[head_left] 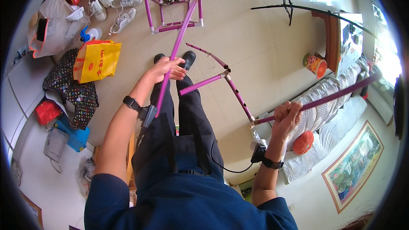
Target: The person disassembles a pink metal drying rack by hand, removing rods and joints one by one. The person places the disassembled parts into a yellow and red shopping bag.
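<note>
My left hand holds a long, straight purple tube slanting across in front of my legs. Its fingers lie partly stretched along the tube, and the tube's upper end overlaps the view of a frame on the floor. At the right, my right hand is closed in a fist round another purple tube. That tube ends in a pale connector, which joins it to a jointed piece of purple tubes with dark holes and a short branch pointing left.
A purple tube frame with white corner joints stands on the floor ahead. White shoes, a yellow bag and a patterned black cloth lie left. To the right are a thin black stand, an orange pot and a covered sofa.
</note>
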### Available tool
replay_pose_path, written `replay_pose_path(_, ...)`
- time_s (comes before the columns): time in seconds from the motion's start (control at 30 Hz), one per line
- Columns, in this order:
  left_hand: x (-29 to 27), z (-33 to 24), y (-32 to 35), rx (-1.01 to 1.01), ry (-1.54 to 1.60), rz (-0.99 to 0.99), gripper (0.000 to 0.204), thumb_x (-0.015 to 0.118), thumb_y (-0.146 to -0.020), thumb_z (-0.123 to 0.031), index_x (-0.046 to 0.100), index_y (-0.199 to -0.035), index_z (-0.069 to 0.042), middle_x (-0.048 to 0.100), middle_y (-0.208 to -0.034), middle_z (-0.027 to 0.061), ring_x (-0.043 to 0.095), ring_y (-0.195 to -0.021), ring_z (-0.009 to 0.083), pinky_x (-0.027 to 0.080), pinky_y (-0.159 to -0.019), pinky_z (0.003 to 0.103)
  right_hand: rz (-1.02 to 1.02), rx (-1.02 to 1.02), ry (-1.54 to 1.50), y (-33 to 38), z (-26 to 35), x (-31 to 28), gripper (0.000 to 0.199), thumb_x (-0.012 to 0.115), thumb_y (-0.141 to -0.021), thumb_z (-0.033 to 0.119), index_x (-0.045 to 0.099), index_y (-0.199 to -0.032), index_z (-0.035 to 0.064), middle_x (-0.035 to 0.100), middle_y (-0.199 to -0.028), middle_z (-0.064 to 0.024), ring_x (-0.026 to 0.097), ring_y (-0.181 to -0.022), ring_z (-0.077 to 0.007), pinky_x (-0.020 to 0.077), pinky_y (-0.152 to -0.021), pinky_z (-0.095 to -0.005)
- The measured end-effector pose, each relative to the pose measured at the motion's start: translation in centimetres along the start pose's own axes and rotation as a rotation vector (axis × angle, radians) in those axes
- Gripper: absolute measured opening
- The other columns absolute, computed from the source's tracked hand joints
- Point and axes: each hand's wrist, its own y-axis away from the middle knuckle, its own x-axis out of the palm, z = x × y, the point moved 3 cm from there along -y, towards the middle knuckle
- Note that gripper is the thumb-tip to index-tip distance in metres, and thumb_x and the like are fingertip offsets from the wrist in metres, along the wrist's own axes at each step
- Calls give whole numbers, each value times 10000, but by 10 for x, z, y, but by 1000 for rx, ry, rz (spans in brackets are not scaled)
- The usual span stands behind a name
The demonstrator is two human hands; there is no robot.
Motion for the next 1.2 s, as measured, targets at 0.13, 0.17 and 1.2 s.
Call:
replay_pose_path(0.13,25,19,-30,-94,121,114,466,539,-961,-301,463,-1220,79,622,-1032,287,667,-918,361,577,-800,432,107,-26,28,12,23,-7,354,445,-1007,352,359,-761,112,246,-532,40,172,-426,-49,149,-390,-248)
replay_pose_path(0.17,31,22,-34,-112,140,140,439,532,-966,-282,471,-1200,85,621,-1035,287,663,-927,366,577,-804,437,172,-35,53,15,27,-8,391,453,-982,431,373,-766,115,227,-524,46,151,-423,-55,154,-392,-245)
replay_pose_path(1.2,131,97,-34,23,514,-86,201,545,-953,-218,403,-857,-114,465,-666,18,430,-476,121,392,-431,314,13,193,-23,78,-12,-101,376,405,-1007,416,375,-788,112,220,-522,46,164,-399,-47,143,-358,-235)
